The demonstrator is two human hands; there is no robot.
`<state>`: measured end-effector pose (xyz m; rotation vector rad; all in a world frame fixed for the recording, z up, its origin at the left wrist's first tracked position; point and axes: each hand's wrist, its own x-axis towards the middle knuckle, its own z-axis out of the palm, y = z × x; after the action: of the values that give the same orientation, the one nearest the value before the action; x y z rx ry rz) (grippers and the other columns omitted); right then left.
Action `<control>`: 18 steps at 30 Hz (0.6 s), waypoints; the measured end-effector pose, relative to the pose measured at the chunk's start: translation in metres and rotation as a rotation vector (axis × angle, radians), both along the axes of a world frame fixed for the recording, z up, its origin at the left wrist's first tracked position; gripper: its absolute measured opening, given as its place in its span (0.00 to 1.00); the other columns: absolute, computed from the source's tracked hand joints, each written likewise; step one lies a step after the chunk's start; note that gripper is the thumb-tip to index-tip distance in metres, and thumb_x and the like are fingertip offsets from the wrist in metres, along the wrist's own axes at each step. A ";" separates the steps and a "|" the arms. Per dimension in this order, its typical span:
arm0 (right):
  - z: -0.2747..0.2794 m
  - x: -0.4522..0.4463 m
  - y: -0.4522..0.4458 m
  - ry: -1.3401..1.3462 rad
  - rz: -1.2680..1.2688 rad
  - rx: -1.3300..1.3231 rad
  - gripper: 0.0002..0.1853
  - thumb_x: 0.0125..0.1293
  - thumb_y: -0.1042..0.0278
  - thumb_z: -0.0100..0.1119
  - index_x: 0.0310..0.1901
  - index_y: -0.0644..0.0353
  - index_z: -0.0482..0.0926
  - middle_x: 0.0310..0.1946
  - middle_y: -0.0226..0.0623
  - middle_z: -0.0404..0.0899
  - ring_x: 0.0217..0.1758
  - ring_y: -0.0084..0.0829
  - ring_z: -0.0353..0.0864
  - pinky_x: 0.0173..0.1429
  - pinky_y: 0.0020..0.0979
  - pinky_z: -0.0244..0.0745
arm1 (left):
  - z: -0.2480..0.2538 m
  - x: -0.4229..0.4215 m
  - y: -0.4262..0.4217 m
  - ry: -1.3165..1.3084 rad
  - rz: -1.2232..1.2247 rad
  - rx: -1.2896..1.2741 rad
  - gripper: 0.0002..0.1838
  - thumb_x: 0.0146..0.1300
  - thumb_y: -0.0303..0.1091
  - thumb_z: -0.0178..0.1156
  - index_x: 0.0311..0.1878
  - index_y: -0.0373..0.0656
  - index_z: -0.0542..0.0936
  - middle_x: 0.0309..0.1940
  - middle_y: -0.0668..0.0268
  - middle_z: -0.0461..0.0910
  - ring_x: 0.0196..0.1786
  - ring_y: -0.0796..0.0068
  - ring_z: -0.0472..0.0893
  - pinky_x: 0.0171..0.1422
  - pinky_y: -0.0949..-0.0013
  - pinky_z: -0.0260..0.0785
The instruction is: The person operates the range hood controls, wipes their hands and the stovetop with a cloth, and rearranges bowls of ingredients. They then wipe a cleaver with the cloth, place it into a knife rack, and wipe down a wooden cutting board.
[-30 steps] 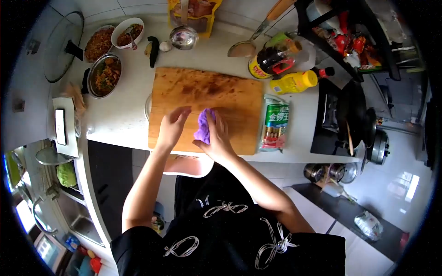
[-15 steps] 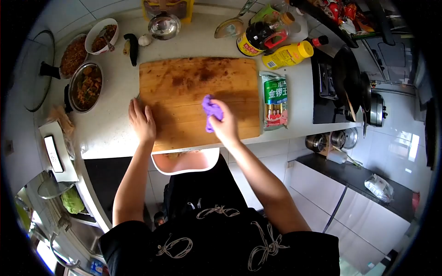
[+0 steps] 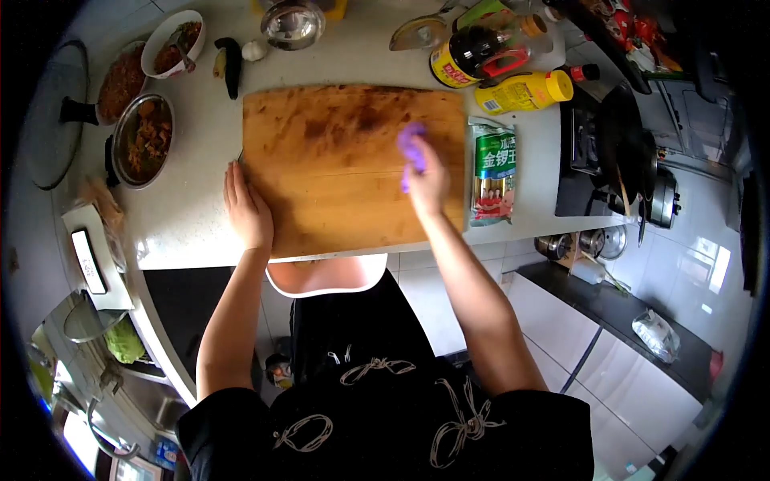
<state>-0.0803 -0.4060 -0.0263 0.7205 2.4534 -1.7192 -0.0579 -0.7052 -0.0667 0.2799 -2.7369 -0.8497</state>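
Observation:
A wooden cutting board [image 3: 337, 176] with dark stains along its far part lies on the counter in front of me. My right hand [image 3: 429, 180] is closed around a bunched purple cloth [image 3: 413, 144], over the right part of the board. Against the board's left edge rests my left hand [image 3: 249, 210], fingers stretched out and holding nothing. Just right of the board is a green-and-clear packet of sausages [image 3: 493, 172]. Under the near edge of the board, a pinkish bin with a white rim [image 3: 327, 290] shows in part.
At the left stand a metal bowl of food [image 3: 144, 140], a white bowl [image 3: 173, 44] and a glass lid. Garlic [image 3: 253, 50] and a metal bowl [image 3: 292, 24] sit behind the board. Bottles [image 3: 525, 91] stand back right, beside a stove with a black wok [image 3: 622, 144].
My right hand has moved the purple cloth to the right and away from me across the board. My left hand stays at the board's left edge. The view has shifted slightly.

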 end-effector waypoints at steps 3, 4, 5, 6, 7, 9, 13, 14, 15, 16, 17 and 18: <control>-0.012 0.023 -0.055 0.368 0.256 0.375 0.23 0.50 0.86 0.59 0.49 0.55 0.81 0.50 0.37 0.81 0.47 0.33 0.82 0.51 0.30 0.78 | -0.001 -0.001 0.000 -0.015 0.008 -0.007 0.23 0.70 0.28 0.43 0.68 0.41 0.64 0.68 0.58 0.65 0.71 0.55 0.62 0.73 0.59 0.57; 0.004 0.030 -0.073 0.397 0.287 0.430 0.21 0.48 0.85 0.60 0.45 0.56 0.83 0.49 0.38 0.82 0.51 0.37 0.81 0.54 0.35 0.77 | -0.001 -0.001 -0.001 -0.020 0.011 -0.006 0.24 0.69 0.27 0.44 0.68 0.41 0.64 0.68 0.57 0.65 0.71 0.55 0.62 0.73 0.59 0.56; 0.001 0.038 -0.081 0.406 0.347 0.392 0.21 0.47 0.85 0.61 0.45 0.56 0.83 0.48 0.37 0.82 0.51 0.38 0.81 0.55 0.35 0.77 | -0.002 -0.001 -0.001 -0.024 0.012 -0.004 0.25 0.68 0.27 0.44 0.69 0.42 0.64 0.68 0.56 0.64 0.71 0.54 0.61 0.73 0.59 0.56; 0.003 0.044 -0.088 0.413 0.407 0.356 0.21 0.47 0.85 0.61 0.44 0.55 0.83 0.48 0.36 0.82 0.51 0.39 0.81 0.55 0.35 0.76 | -0.003 -0.001 -0.001 -0.029 0.012 0.000 0.25 0.68 0.26 0.44 0.69 0.42 0.64 0.69 0.56 0.63 0.71 0.54 0.61 0.74 0.59 0.55; 0.005 0.051 -0.094 0.407 0.451 0.341 0.20 0.46 0.84 0.61 0.43 0.55 0.83 0.48 0.36 0.82 0.51 0.40 0.81 0.56 0.35 0.76 | -0.005 0.000 -0.002 -0.017 0.008 0.001 0.25 0.68 0.27 0.44 0.69 0.41 0.64 0.68 0.56 0.64 0.70 0.54 0.62 0.73 0.58 0.56; 0.009 0.047 -0.091 0.383 0.489 0.201 0.19 0.49 0.85 0.58 0.44 0.55 0.83 0.45 0.36 0.83 0.47 0.36 0.82 0.50 0.33 0.77 | -0.005 -0.001 -0.004 0.014 0.002 0.002 0.23 0.70 0.29 0.45 0.68 0.40 0.65 0.66 0.56 0.67 0.68 0.53 0.65 0.71 0.58 0.58; 0.022 0.033 -0.048 -0.002 0.158 -0.534 0.22 0.59 0.87 0.49 0.53 0.57 0.78 0.32 0.33 0.82 0.18 0.18 0.75 0.18 0.24 0.71 | -0.002 -0.005 -0.018 -0.037 0.051 0.091 0.20 0.68 0.32 0.48 0.63 0.42 0.69 0.58 0.55 0.72 0.61 0.52 0.70 0.64 0.55 0.64; 0.027 0.028 -0.035 0.072 0.105 -0.376 0.22 0.59 0.88 0.49 0.55 0.59 0.77 0.34 0.35 0.81 0.22 0.19 0.76 0.22 0.23 0.74 | -0.001 -0.009 -0.023 -0.109 0.084 0.066 0.19 0.68 0.33 0.49 0.61 0.43 0.71 0.55 0.55 0.73 0.58 0.52 0.71 0.62 0.55 0.65; 0.025 0.025 -0.021 0.068 0.055 -0.372 0.22 0.58 0.88 0.50 0.54 0.60 0.77 0.38 0.34 0.81 0.29 0.19 0.78 0.31 0.22 0.75 | 0.001 -0.016 -0.026 -0.172 0.122 0.043 0.17 0.67 0.34 0.49 0.58 0.43 0.73 0.53 0.55 0.75 0.56 0.52 0.72 0.60 0.54 0.66; 0.019 0.024 -0.011 0.067 0.007 -0.367 0.22 0.56 0.88 0.51 0.53 0.62 0.78 0.41 0.33 0.82 0.37 0.19 0.79 0.39 0.21 0.76 | 0.003 -0.022 -0.028 -0.227 0.124 0.014 0.16 0.67 0.35 0.50 0.55 0.43 0.74 0.51 0.56 0.75 0.54 0.52 0.73 0.58 0.54 0.66; 0.010 0.026 -0.011 0.049 -0.020 -0.327 0.22 0.57 0.87 0.52 0.54 0.61 0.78 0.41 0.33 0.82 0.37 0.19 0.79 0.40 0.21 0.76 | 0.005 -0.028 -0.030 -0.284 0.126 -0.015 0.14 0.67 0.36 0.51 0.52 0.43 0.75 0.49 0.56 0.76 0.52 0.52 0.74 0.56 0.54 0.67; 0.000 0.031 -0.014 0.029 -0.049 -0.288 0.22 0.57 0.87 0.53 0.54 0.61 0.78 0.41 0.33 0.82 0.38 0.19 0.80 0.41 0.22 0.76 | 0.006 -0.032 -0.031 -0.342 0.127 -0.044 0.13 0.66 0.37 0.51 0.50 0.43 0.76 0.47 0.56 0.76 0.50 0.52 0.75 0.55 0.54 0.68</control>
<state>-0.0490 -0.4201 -0.0260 0.7304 2.1538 -2.0546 -0.0898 -0.7366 -0.0608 0.6361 -3.0030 -0.7662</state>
